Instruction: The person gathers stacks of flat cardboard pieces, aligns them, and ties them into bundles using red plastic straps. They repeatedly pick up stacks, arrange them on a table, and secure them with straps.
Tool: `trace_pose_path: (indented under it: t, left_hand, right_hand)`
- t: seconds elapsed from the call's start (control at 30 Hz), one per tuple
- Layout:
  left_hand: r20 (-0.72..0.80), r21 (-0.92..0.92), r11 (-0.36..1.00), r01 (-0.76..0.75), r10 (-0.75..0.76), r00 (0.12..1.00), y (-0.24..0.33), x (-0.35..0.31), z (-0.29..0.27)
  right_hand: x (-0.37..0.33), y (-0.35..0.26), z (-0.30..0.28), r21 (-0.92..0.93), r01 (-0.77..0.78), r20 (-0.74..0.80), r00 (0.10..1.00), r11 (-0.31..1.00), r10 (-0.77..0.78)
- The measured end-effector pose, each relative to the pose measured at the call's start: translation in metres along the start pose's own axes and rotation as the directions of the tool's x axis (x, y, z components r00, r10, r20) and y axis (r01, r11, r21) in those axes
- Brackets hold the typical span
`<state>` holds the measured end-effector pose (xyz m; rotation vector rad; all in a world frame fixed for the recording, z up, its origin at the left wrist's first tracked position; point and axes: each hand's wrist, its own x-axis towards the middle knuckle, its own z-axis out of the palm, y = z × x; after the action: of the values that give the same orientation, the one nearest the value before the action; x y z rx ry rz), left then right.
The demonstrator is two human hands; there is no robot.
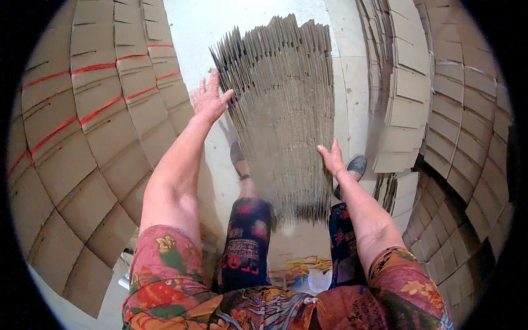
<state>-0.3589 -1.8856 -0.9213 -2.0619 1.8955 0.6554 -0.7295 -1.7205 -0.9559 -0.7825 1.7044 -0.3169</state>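
A long row of thin brown cardboard sheets [283, 121], packed together on edge, stretches away from me between my legs. Its far end is ragged, and part of the middle looks blurred. My left hand [210, 100] is open at the row's far left side, fingers spread, fingertips at or very near the sheet edges. Lower down on the right side rests my right hand [333, 158], its thumb raised apart from the fingers and the other fingers partly hidden. Neither hand is wrapped around a sheet.
Tall stacks of cardboard tied with red strapping [94, 67] line the left. More cardboard bundles [407, 82] stand on the right, with further stacks [462, 104] beyond. Yellow and orange strips [308, 267] lie close to me. My shoe [357, 165] is beside the row on the pale floor [192, 22].
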Motion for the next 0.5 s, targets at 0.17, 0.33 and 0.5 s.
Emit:
trace_pose_path:
  t: [0.17, 0.33, 0.5]
  left_hand:
    - [0.128, 0.190, 0.972, 0.137, -0.163, 0.978, -0.017, -0.010, 0.003]
    - [-0.152, 0.055, 0.982, 0.180, -0.170, 0.974, -0.002, 0.001, 0.010]
    - [-0.104, 0.061, 0.979, 0.194, -0.187, 0.977, -0.009, 0.003, 0.006]
  right_hand:
    - [0.002, 0.006, 0.002, -0.016, 0.024, -0.029, 0.999, 1.000, -0.025]
    - [0.003, 0.007, 0.000, -0.038, 0.007, -0.004, 1.000, 0.999, -0.007]
    - [0.002, 0.006, 0.002, -0.014, 0.040, -0.023, 0.999, 0.999, -0.040]
